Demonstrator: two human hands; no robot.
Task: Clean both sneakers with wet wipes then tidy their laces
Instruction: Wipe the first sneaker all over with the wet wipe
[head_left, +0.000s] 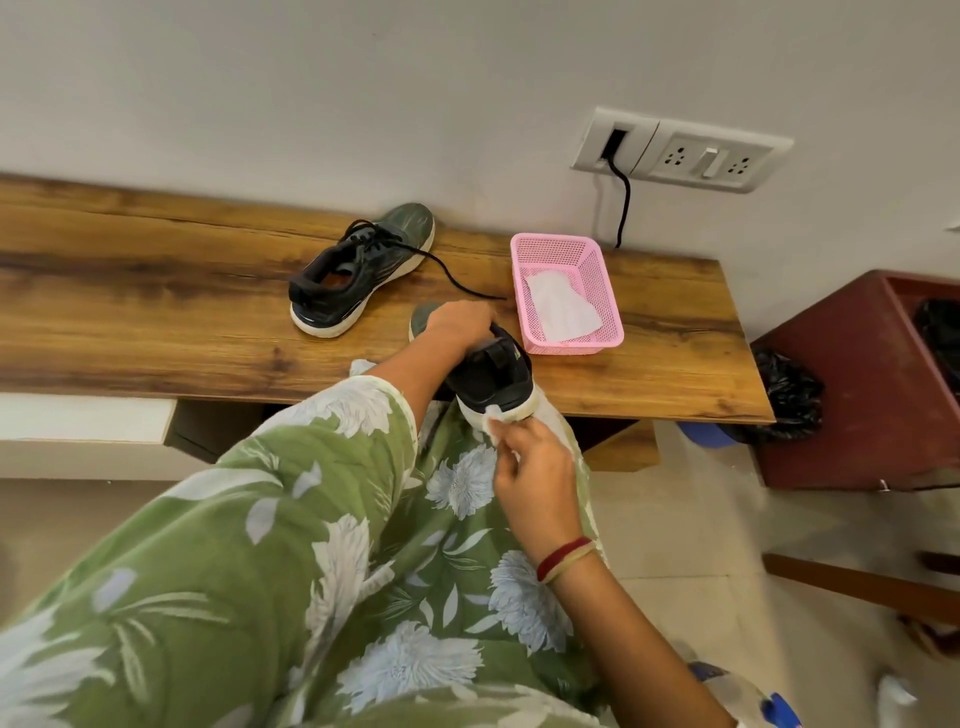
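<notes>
Near sneaker (491, 376) at front edge of wooden surface (156, 291), heel out over the edge toward the viewer, toe aimed away and slightly left; long axis roughly near-to-far. Left hand (457, 325) curled over its top, gripping. Right hand (535, 467) pinching crumpled wet wipe (493, 417) against white heel sole. Far sneaker (358, 270) upright on its sole farther back, toe toward wall and right, heel near-left, black lace (467, 285) trailing loose toward pink basket (566, 242). Flat spare wipe (561, 312) inside basket.
</notes>
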